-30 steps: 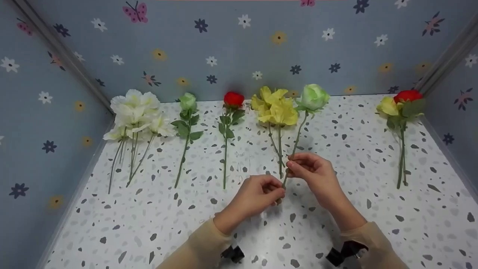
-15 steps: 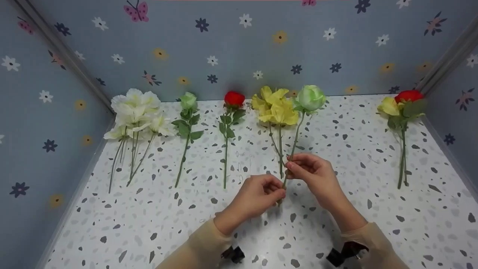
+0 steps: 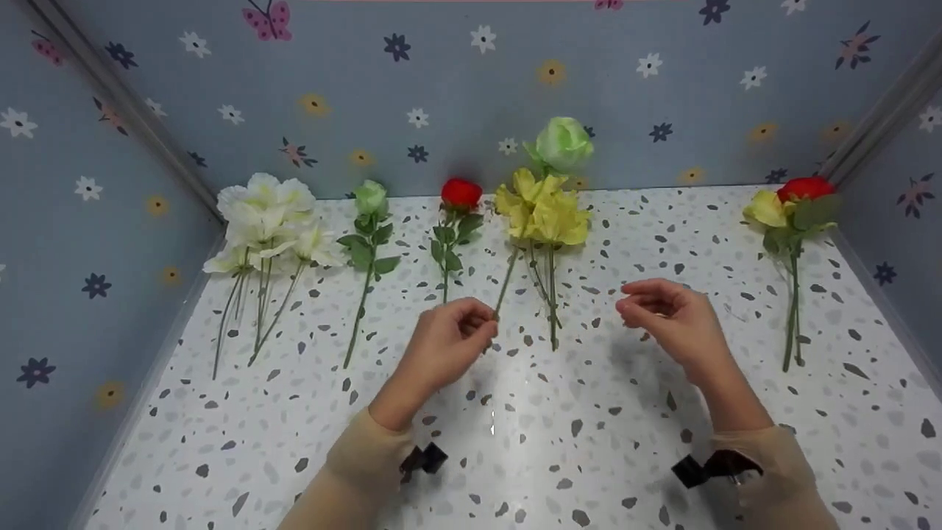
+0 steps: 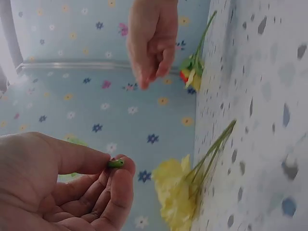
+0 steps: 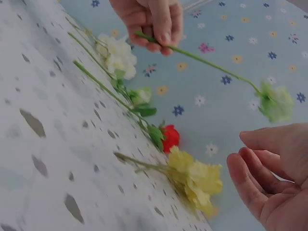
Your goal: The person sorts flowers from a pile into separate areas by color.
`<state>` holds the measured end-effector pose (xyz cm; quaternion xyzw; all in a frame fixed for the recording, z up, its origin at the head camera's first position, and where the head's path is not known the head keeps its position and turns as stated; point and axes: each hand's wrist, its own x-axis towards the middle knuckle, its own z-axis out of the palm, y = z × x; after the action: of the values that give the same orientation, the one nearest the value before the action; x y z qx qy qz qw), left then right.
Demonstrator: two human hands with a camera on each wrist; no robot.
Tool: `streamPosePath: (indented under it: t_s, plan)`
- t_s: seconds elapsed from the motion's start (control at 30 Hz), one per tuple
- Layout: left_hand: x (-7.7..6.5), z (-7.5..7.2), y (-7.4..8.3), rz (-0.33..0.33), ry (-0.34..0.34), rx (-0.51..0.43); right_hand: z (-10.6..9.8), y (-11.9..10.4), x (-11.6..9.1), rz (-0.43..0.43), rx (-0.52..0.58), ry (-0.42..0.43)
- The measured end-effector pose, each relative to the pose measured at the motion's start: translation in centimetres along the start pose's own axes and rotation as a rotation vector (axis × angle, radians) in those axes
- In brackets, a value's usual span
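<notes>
My left hand [image 3: 449, 342] pinches the lower stem of a pale green rose [image 3: 564, 144] between thumb and fingers. In the head view the bloom stands above the yellow flowers [image 3: 548, 213], its stem crossing in front of them. The right wrist view shows this green rose [image 5: 276, 102] raised off the table, with the left hand [image 5: 153, 24] around its stem end. In the left wrist view the cut stem end [image 4: 115, 163] pokes out between the fingers. My right hand [image 3: 673, 324] hovers to the right with loosely bent fingers and nothing in them.
On the speckled table [image 3: 589, 442] lie white flowers [image 3: 268, 221], another green rose [image 3: 370, 200] and a red rose [image 3: 461, 195]. A red and yellow bunch [image 3: 795, 206] lies at the far right. A flower-patterned wall [image 3: 456, 88] rises behind them.
The right hand has let go of the green rose's stem and moved right. The left hand has moved left and up with the rose, whose bloom now stands higher and further left.
</notes>
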<state>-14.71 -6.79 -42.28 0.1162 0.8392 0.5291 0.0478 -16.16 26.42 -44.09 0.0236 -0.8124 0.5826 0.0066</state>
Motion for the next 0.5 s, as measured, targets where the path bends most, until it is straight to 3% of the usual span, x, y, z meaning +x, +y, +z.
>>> streamPosePath:
  t_s: [0.27,0.4,0.5]
  plan:
    - [1.4,-6.9,-3.8,-0.08,0.23,0.205,-8.0,3.4,0.9,0.181,-0.327,0.253]
    - [1.6,-9.7,-6.6,-0.138,0.284,0.302,-11.5,5.3,0.5,0.263,-0.49,0.342]
    - [1.5,-11.4,-8.5,-0.188,0.283,0.352,-13.4,6.7,-0.1,0.319,-0.556,0.37]
